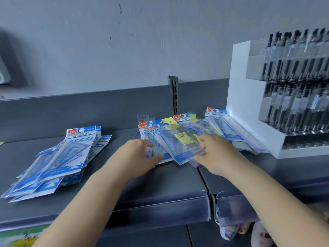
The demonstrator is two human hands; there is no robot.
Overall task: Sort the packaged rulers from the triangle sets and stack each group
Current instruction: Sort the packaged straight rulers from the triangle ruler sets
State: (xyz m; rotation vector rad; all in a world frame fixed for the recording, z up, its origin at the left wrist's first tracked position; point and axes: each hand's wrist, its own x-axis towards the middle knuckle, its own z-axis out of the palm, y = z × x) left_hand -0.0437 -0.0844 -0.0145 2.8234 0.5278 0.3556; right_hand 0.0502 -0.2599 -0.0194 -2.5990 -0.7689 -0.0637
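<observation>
A loose stack of blue-and-white triangle set packs (58, 157) lies on the left of the dark grey shelf (124, 189). In the middle sits a mixed pile (170, 132) of blue packs and clear ruler packs with yellow tags. My right hand (211, 152) grips the near end of a clear packaged ruler (185, 138) with a yellow label on top of that pile. My left hand (140, 154) rests curled on the pile's left edge, fingers touching a pack. More blue packs (224, 125) lean at the right, against the white stand.
A white display stand (252, 107) full of black pens stands at the right end of the shelf. A grey back panel with a slotted upright (174, 97) runs behind. The shelf's front lip (160, 207) is near my forearms. Slippered feet show below right.
</observation>
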